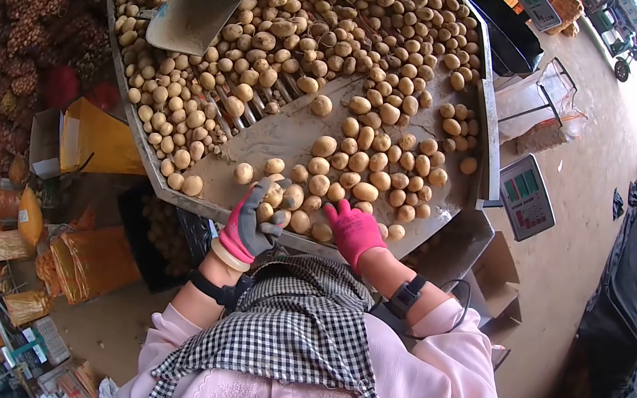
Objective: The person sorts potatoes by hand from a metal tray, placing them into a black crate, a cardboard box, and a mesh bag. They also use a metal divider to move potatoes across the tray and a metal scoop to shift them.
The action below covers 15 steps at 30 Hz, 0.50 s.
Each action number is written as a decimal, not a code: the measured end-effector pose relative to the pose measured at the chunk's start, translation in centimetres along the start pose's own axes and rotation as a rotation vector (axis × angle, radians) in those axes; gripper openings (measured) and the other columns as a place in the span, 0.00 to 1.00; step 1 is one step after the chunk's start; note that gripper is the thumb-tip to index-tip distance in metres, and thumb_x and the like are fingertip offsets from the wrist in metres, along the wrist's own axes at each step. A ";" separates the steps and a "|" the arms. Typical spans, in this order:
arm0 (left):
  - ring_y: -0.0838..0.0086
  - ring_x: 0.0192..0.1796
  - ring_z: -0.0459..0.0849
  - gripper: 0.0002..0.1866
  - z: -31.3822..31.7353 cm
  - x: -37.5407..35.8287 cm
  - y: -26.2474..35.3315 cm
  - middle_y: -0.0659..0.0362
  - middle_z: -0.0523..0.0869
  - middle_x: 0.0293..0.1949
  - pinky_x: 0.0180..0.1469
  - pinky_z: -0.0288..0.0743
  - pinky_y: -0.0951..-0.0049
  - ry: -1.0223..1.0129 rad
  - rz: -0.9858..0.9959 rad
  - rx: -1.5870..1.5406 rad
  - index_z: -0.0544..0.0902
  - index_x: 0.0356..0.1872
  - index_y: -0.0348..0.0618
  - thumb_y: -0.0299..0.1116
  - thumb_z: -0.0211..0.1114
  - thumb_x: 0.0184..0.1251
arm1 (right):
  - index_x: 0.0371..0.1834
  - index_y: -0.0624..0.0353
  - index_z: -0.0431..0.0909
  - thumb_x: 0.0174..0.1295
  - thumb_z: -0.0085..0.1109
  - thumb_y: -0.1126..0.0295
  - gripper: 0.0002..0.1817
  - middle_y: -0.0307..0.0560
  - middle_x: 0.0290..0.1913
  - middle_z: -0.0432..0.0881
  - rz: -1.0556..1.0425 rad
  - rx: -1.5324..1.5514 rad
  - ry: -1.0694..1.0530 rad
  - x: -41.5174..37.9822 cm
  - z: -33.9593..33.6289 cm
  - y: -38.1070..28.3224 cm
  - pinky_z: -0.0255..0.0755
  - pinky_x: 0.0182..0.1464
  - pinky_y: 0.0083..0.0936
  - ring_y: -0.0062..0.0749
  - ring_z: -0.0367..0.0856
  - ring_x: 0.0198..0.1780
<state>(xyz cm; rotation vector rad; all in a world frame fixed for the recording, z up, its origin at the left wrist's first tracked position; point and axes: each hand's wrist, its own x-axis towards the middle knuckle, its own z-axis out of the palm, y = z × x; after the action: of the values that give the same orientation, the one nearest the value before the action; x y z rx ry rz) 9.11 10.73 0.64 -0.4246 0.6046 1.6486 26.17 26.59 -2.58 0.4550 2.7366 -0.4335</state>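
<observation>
Many potatoes (381, 144) lie spread over a metal sorting table (262, 136). At the table's near edge, my left hand (250, 221), in a pink and grey glove, has its fingers curled round potatoes (273, 194). To its right, my right hand (353, 231), in a pink glove, rests palm down against the potatoes near the edge, fingers bent and a little apart; nothing shows in its grasp. A metal scoop (190, 22) lies on the heap at the upper left.
A digital scale (527, 197) stands right of the table, below a bag on a frame (539, 109). Cardboard boxes (490, 272) sit at the near right. A dark crate (154, 235) and yellow sacks (87, 262) are at the lower left. Dark sheeting (630, 282) lies far right.
</observation>
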 end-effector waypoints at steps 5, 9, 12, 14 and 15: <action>0.79 0.29 0.76 0.24 0.2 -0.4 0.8 0.61 0.81 0.34 0.24 0.67 0.86 0.091 0.000 0.147 0.77 0.55 0.48 0.57 0.53 0.75 | 0.53 0.57 0.73 0.52 0.66 0.67 0.24 0.51 0.48 0.77 -0.084 -0.119 -0.077 1.3 -0.2 0.0 0.79 0.43 0.36 0.42 0.84 0.44; 0.78 0.33 0.77 0.20 0.0 -1.1 1.0 0.62 0.80 0.35 0.30 0.72 0.84 0.069 0.149 0.140 0.77 0.53 0.48 0.52 0.56 0.75 | 0.45 0.59 0.77 0.48 0.70 0.66 0.21 0.53 0.40 0.83 0.001 0.423 0.045 1.0 -2.6 3.0 0.78 0.43 0.39 0.46 0.84 0.45; 0.76 0.39 0.80 0.15 -1.5 -1.3 1.2 0.63 0.80 0.38 0.37 0.77 0.80 -0.021 0.296 0.223 0.76 0.53 0.46 0.41 0.61 0.73 | 0.43 0.62 0.79 0.50 0.71 0.66 0.19 0.43 0.32 0.83 0.124 0.951 0.281 -0.4 -8.1 7.8 0.76 0.38 0.26 0.23 0.80 0.33; 0.70 0.47 0.84 0.25 -1.3 -1.8 1.4 0.56 0.83 0.48 0.50 0.79 0.72 -0.049 0.761 0.935 0.74 0.59 0.38 0.37 0.70 0.65 | 0.45 0.62 0.78 0.56 0.68 0.70 0.15 0.38 0.34 0.83 0.133 1.177 0.564 -1.0 -11.1 13.5 0.75 0.36 0.21 0.19 0.79 0.33; 0.70 0.53 0.83 0.30 -1.1 -2.5 2.5 0.55 0.83 0.51 0.58 0.77 0.70 0.148 1.041 1.730 0.72 0.60 0.35 0.28 0.75 0.57 | 0.45 0.61 0.79 0.60 0.66 0.72 0.12 0.39 0.33 0.83 0.170 1.318 0.749 -2.6 -15.0 14.7 0.77 0.37 0.22 0.23 0.81 0.32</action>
<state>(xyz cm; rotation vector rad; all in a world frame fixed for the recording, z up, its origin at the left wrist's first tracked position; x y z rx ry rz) 7.01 7.89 1.57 1.2212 2.2560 1.2987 29.69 44.37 8.33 1.3256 2.5243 -2.4036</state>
